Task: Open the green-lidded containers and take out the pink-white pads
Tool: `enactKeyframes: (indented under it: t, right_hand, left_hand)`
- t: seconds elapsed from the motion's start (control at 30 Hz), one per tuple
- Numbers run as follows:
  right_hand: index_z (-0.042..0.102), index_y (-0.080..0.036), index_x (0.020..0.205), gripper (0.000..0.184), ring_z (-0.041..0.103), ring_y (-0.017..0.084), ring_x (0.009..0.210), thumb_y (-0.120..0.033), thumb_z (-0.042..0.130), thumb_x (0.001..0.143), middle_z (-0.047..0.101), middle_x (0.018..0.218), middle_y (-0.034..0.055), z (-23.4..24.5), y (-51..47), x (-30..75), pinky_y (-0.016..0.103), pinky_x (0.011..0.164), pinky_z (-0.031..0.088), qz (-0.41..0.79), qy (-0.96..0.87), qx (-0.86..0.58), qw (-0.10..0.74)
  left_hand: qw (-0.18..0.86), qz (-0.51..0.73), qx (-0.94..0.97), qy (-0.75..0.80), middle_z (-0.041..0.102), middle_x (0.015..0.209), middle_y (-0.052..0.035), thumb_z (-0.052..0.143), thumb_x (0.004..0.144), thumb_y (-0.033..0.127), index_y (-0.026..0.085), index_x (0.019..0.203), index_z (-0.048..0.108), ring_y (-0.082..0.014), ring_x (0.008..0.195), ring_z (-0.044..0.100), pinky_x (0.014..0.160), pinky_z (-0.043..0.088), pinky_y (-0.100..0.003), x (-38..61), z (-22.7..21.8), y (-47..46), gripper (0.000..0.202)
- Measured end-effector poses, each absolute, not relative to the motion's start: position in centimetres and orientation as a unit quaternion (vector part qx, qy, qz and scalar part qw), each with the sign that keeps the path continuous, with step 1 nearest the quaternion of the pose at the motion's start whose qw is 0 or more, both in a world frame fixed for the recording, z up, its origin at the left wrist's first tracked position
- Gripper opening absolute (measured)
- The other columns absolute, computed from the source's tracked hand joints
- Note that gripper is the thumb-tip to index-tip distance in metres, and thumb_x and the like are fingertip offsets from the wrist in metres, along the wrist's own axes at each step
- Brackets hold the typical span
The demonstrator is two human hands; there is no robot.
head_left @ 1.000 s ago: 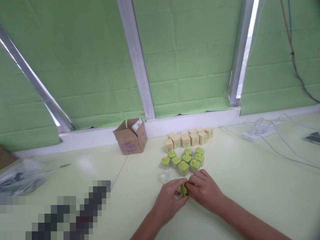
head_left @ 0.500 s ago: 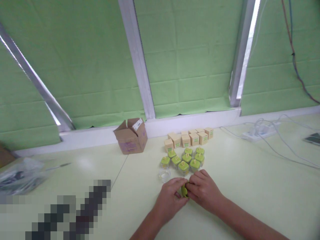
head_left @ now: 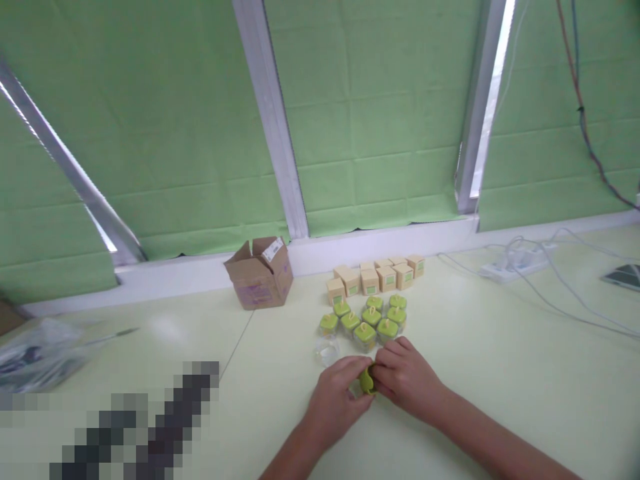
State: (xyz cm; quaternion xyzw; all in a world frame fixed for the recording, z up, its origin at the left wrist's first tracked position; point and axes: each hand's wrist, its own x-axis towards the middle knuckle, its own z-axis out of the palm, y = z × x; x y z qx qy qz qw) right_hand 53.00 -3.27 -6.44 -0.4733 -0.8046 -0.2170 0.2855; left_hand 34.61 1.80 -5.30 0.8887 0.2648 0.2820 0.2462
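Between my two hands is a small green lid, tilted on its edge. My left hand grips its left side with thumb and fingers. The curled fingers of my right hand press on the lid from the right and cover part of it. Just beyond my left hand sits a clear lidless container on the table. Several small clear containers with green lids and pale loops on top stand grouped behind my hands.
Several small beige boxes stand in rows behind the containers. An open cardboard box is at the back left. Plastic bags lie far left. A white power strip with cables and a phone-like device are at right.
The view has shifted slightly. Both hands stay on the green lid, which has turned a little between the fingers.
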Motion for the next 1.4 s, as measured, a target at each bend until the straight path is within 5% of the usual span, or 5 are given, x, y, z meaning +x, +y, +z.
enactKeyframes:
  t: [0.63,1.03,1.23,1.4]
  right_hand:
    - [0.061,-0.017,0.081,0.004,0.047,0.02,0.075,-0.02,0.06,0.084,0.057,0.077,0.0033,-6.6,-3.6,53.0,0.034,0.069,0.032,-0.187,-0.832,-0.449,0.266]
    - [0.061,-0.018,0.091,0.012,0.051,0.02,0.079,-0.017,0.049,0.087,0.056,0.083,0.0064,-6.0,-4.4,53.8,0.032,0.071,0.04,-0.045,-0.775,-0.495,0.391]
    - [0.063,-0.019,0.079,0.012,0.05,0.019,0.078,-0.015,0.053,0.083,0.054,0.08,0.0042,-5.8,-4.5,53.8,0.032,0.072,0.037,-0.022,-0.811,-0.49,0.32]
    - [0.064,-0.019,0.076,0.009,0.049,0.019,0.08,-0.015,0.057,0.08,0.055,0.081,0.0033,-6.0,-4.5,53.3,0.032,0.074,0.035,-0.024,-0.824,-0.506,0.253]
  left_hand:
    - [0.239,0.243,0.903,0.261,0.069,0.108,-0.0038,0.067,0.065,0.007,0.023,0.11,0.065,-0.0213,0.099,0.063,0.089,0.051,-0.029,34.4,-4.3,1.4,0.048]
    - [0.202,0.245,0.89,0.326,0.07,0.107,-0.0034,0.067,0.069,0.013,0.024,0.111,0.062,-0.0224,0.096,0.065,0.088,0.049,-0.032,32.9,-4.8,3.2,0.043]
    - [0.183,0.24,0.886,0.353,0.069,0.098,-0.0007,0.067,0.071,0.014,0.025,0.105,0.06,-0.0205,0.09,0.064,0.081,0.048,-0.029,32.2,-5.1,4.1,0.036]
    - [0.165,0.243,0.885,0.36,0.068,0.105,-0.0046,0.068,0.075,0.02,0.021,0.108,0.06,-0.0229,0.099,0.062,0.091,0.046,-0.034,31.9,-5.8,4.6,0.034]
